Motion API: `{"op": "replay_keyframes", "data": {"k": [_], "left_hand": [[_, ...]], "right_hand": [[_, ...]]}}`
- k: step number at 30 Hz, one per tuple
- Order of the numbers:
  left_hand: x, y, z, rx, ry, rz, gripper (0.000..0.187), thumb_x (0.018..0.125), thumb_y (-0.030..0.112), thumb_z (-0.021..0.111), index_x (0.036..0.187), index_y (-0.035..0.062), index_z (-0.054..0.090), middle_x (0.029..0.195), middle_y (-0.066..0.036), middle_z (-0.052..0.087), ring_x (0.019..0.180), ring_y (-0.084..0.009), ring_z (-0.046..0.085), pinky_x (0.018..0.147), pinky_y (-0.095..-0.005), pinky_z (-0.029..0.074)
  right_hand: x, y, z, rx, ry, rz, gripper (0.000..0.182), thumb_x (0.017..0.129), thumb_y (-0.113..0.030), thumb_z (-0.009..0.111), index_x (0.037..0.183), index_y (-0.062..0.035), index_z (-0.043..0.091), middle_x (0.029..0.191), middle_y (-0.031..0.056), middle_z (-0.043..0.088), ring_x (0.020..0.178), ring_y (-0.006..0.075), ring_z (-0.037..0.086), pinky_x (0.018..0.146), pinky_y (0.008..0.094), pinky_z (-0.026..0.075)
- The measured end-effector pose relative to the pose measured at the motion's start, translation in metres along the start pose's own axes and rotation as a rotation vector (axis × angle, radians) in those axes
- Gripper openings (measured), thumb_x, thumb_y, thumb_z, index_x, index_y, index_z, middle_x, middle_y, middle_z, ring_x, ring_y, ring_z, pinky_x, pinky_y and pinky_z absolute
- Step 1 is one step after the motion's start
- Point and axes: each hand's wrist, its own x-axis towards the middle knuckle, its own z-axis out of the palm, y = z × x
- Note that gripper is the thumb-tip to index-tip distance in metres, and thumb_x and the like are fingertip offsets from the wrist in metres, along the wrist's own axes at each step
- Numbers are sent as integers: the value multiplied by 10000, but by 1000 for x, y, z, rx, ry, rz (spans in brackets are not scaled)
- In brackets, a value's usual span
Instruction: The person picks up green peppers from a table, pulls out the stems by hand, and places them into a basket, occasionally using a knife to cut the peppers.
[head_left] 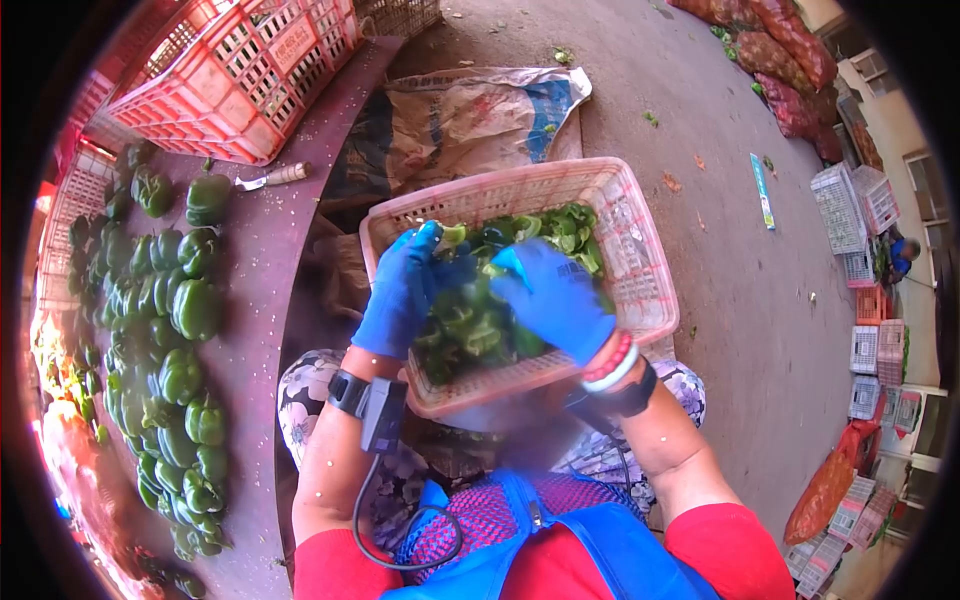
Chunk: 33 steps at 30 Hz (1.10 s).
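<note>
Both hands wear blue gloves and are over a pinkish-white plastic crate [648,270] in front of my lap. Cut green pepper pieces [460,325] fill much of its floor. My left hand [400,285] is closed at the crate's left side, with a pale green pepper piece [453,236] at its fingertips. My right hand [555,300], slightly blurred, is above the pieces with its fingers curled. Something green shows at those fingertips, but I cannot make out what it is. Part of the pepper pile is hidden under the hands.
On the left table [255,300] lie many whole green peppers [180,375] and a wooden-handled knife [275,177]. A red-and-white crate [240,80] stands at its far end. Beyond my crate lies a crumpled sack [460,125]. Stacked crates [840,210] and a person [903,258] are far right.
</note>
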Motion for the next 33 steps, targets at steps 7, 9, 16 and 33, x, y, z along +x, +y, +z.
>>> {"op": "replay_keyframes", "data": {"k": [7, 9, 16, 33], "left_hand": [[1, -34, -4, -47, -224, -155, 418, 1055, 358, 515, 1347, 64, 576, 1268, -114, 655, 1136, -239, 643, 967, -411, 531], [-6, -31, 3, 140, -181, -147, 459, 1043, 366, 542, 1402, 80, 534, 1240, -112, 657, 1100, -220, 662, 931, -390, 552], [-33, 29, 18, 437, -436, -84, 703, 983, 263, 655, 1574, 119, 302, 1129, -86, 669, 808, -171, 698, 706, -318, 597], [-26, -5, 10, 296, -44, 94, 243, 991, 204, 639, 1188, 64, 608, 917, -55, 692, 647, -143, 671, 549, -263, 546]], "right_hand": [[5, -12, 25, 759, 134, 248, 294, 935, -119, 700, 1171, -26, 553, 1032, 109, 688, 867, 175, 667, 765, 346, 559], [8, 6, 42, 699, 179, 198, 253, 949, -116, 682, 1142, -28, 544, 1000, 87, 678, 840, 174, 654, 743, 343, 554], [14, -5, -9, 967, -311, 249, 193, 988, -118, 635, 1153, -51, 561, 949, 38, 636, 838, 64, 588, 727, 257, 519], [16, -36, 7, 210, 397, -507, 145, 857, -85, 704, 975, -82, 620, 880, 137, 629, 799, 358, 646, 686, 447, 517]]}}
